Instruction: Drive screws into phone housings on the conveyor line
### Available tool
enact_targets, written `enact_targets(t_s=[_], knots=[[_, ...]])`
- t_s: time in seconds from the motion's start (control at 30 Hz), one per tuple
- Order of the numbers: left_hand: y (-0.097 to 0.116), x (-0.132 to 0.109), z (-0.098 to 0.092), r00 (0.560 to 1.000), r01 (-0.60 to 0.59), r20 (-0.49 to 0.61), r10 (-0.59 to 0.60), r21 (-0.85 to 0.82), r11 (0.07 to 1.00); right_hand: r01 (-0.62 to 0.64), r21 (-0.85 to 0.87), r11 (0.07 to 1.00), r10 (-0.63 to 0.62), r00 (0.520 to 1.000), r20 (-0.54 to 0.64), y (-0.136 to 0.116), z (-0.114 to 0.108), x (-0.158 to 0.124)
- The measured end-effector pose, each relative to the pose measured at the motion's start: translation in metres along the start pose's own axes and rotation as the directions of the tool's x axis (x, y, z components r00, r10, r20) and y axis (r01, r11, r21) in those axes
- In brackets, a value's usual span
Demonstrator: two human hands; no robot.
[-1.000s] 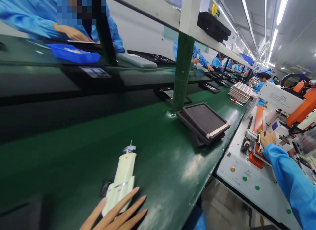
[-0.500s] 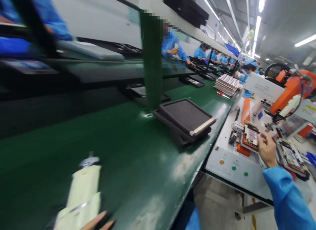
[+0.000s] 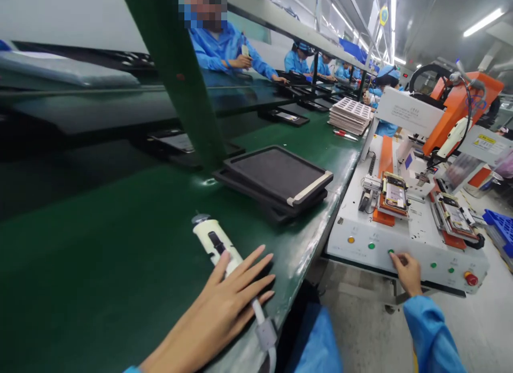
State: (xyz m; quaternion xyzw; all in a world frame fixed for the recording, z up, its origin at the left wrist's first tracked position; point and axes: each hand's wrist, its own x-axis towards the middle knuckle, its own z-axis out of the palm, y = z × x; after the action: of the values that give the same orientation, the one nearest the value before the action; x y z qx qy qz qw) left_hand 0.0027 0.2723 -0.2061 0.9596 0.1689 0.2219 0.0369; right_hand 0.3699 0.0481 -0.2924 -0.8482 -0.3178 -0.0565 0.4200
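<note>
My left hand (image 3: 230,298) rests across a cream electric screwdriver (image 3: 214,238) on the green bench (image 3: 132,266). Its fingers are spread over the tool and not wrapped round it. A grey cable (image 3: 266,334) runs from the tool's rear towards the bench edge. At the front panel of the white machine (image 3: 368,231), my right hand (image 3: 407,271) has its fingers curled together, with a fingertip against a green button (image 3: 391,252). Behind that hand, one phone-like assembly (image 3: 396,194) sits in a fixture, and a second assembly (image 3: 457,215) sits in another fixture to the right.
Black trays (image 3: 280,172) are stacked on the bench, partly askew. Beyond them are a pile of white sheets (image 3: 350,114) and a red pen (image 3: 345,134). A green post (image 3: 184,84) rises at the shelf. A red emergency button (image 3: 471,278) is at the panel's right. Co-workers in blue sit further along.
My right hand has moved from the near phone fixture down to the panel button. My left hand has come further into view over the screwdriver. The view has shifted.
</note>
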Motion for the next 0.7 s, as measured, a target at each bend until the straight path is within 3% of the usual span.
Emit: enact_targets(t_s=[0.1, 0.2, 0.37, 0.43, 0.53, 0.63, 0.7], knots=[[0.003, 0.002, 0.008, 0.997, 0.042, -0.063, -0.039, 0.053, 0.998, -0.031, -0.031, 0.999, 0.03, 1.0, -0.003, 0.002, 0.014, 0.007], [-0.01, 0.0, 0.017, 0.997, 0.038, -0.077, -0.032, 0.08, 0.996, -0.038, -0.098, 0.994, 0.035, 0.999, -0.034, 0.003, 0.021, 0.008], [-0.016, 0.034, 0.018, 0.999, -0.017, 0.03, 0.013, 0.129, 0.991, 0.006, -0.191, 0.982, -0.017, 0.998, -0.054, -0.008, 0.02, 0.002], [-0.01, 0.051, 0.015, 0.998, 0.0, 0.06, -0.011, 0.181, 0.983, 0.031, -0.229, 0.973, -0.053, 0.994, -0.091, -0.01, -0.003, 0.015], [-0.004, 0.063, 0.012, 0.995, 0.061, 0.059, -0.08, 0.278, 0.959, 0.025, -0.343, 0.939, -0.105, 0.97, -0.218, -0.007, -0.063, 0.056], [-0.009, 0.056, 0.007, 0.989, 0.093, 0.088, -0.118, 0.249, 0.964, -0.023, -0.469, 0.883, -0.124, 0.952, -0.28, 0.003, -0.126, 0.105], [-0.018, 0.047, 0.0, 0.988, 0.077, 0.123, -0.098, 0.167, 0.983, -0.033, -0.519, 0.854, -0.115, 0.961, -0.25, 0.011, -0.15, 0.13]])
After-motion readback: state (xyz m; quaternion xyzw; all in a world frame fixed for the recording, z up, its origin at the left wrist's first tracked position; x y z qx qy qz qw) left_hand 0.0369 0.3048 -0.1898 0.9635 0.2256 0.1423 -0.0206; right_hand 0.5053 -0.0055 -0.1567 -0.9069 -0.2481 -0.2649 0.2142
